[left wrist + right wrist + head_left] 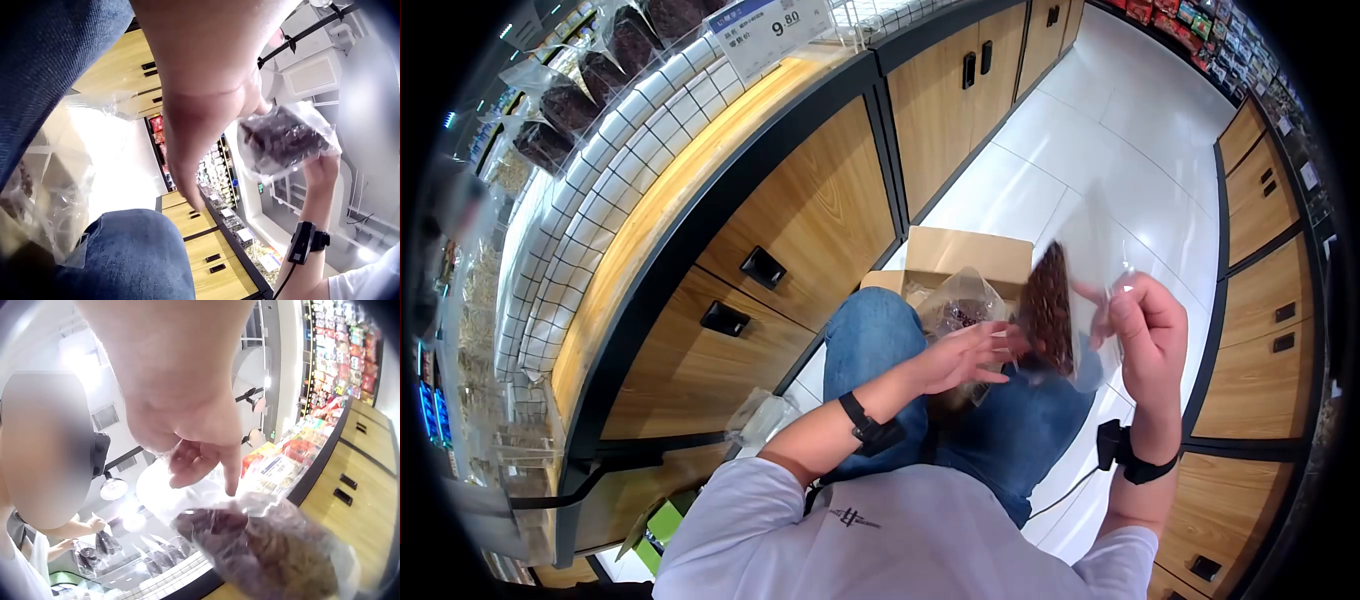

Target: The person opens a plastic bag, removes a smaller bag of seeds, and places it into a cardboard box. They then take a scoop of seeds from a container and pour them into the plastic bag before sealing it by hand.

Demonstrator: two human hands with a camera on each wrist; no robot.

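My right hand (1152,325) pinches the gathered top of a clear plastic bag of dark reddish-brown dried food (1050,308), which hangs over my right knee. In the right wrist view the same bag (269,550) fills the lower middle, below the curled fingers. Fingers spread, my left hand (970,355) reaches toward the bag's near side, its fingertips close by the dark contents. Just beyond my knees stands an open cardboard box (970,252), holding another clear bag with dark contents (962,312). The box is partly hidden by my legs and left hand.
Wooden cabinets (820,190) with black handles run along my left, topped by a wire-grid shelf with several similar bags (568,105) and a price sign (770,35). More cabinets (1250,320) line the right. White floor tiles (1090,130) extend ahead. Another person's hand (95,524) holds bags behind.
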